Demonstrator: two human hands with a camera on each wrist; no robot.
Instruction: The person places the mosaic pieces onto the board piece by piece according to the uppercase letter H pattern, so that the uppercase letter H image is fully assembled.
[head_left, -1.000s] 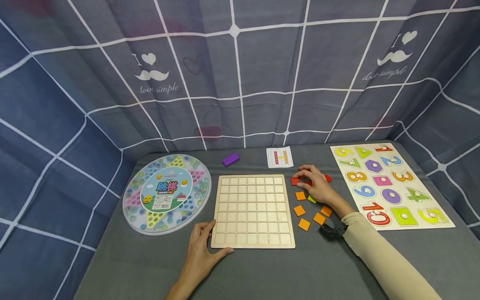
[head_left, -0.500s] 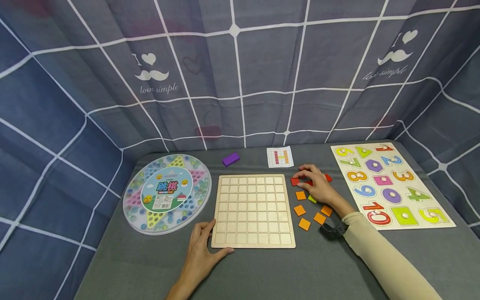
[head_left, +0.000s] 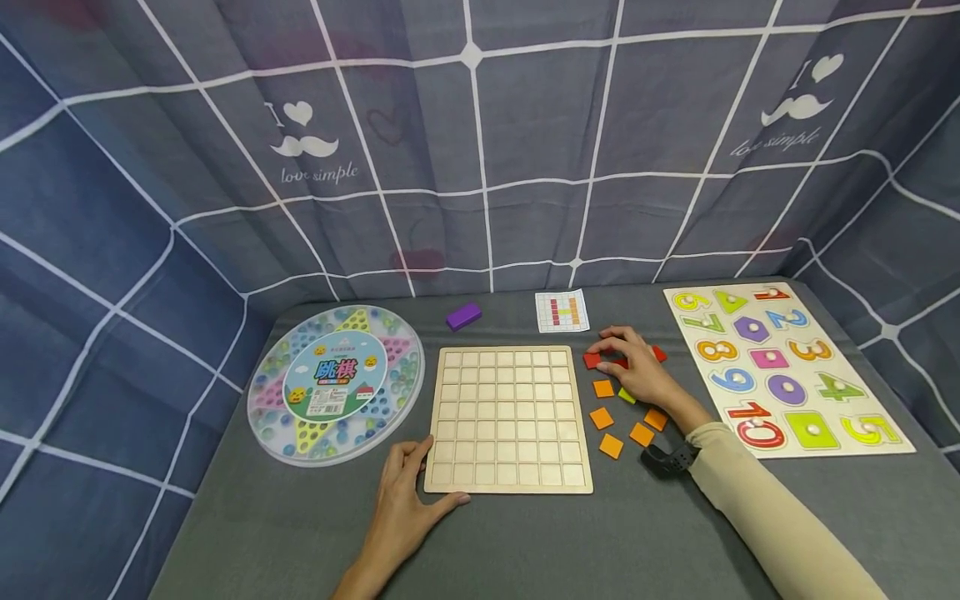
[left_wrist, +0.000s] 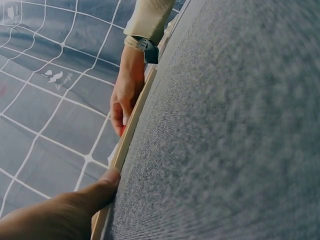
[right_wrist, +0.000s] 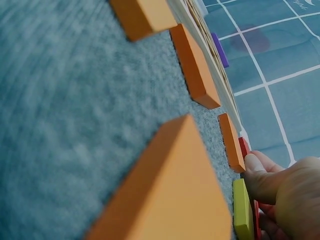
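Fingers (head_left: 617,342), right hand (head_left: 637,368): bent down over the red tiles (head_left: 592,360), the thumb (right_wrist: 256,182) close to them; whether one is pinched between the tips I cannot tell.
Fingers, left hand (head_left: 401,496): extended, gripping nothing; one lies against the left edge of the wooden board (head_left: 508,489), the thumb stretched along its near edge at the corner.
Red tiles: one shows at the fingertips, another partly under the right hand, a third past its far side.
Green tile (head_left: 627,396): just below the right hand, partly covered by it.
Orange tiles (head_left: 611,447): five, flat and spread between the board and the right wrist.
Wooden board: flat in front of the person, marked in a grid of squares, left of the tiles.
Wristband (head_left: 670,458): black, on the right wrist, next to a pale sleeve (head_left: 780,508).
Card (head_left: 562,311): beyond the board, printed with red, yellow and orange squares on a grid.
Purple block (head_left: 463,316): left of the card.
Round game box (head_left: 335,375): far left, colourful under a clear cover.
Number puzzle (head_left: 787,375): far right, with shapes and digits.
Cloth (head_left: 510,550): grey, under everything.
Curtain (head_left: 525,125): blue-grey with white lines, behind.
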